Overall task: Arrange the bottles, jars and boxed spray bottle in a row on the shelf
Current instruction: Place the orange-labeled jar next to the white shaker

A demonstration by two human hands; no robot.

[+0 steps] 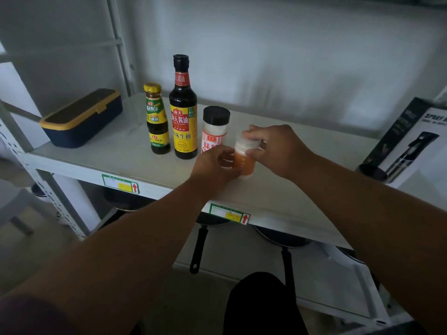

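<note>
On the white shelf (121, 151) a row runs left to right: a small dark sauce bottle (156, 119) with a yellow cap, a tall soy sauce bottle (183, 110), and a jar with a black lid (215, 128). To their right stands a small jar with orange contents (244, 163). My left hand (212, 165) grips its lower body. My right hand (275, 148) curls over its pale lid. The boxed spray bottle (408, 141) lies tilted at the shelf's far right.
A navy box with a yellow rim (79, 118) sits at the shelf's left end. Two price labels (121, 183) are stuck on the front edge. Frying pans (200, 240) lie on the lower shelf. A grey upright (121, 44) rises at back left.
</note>
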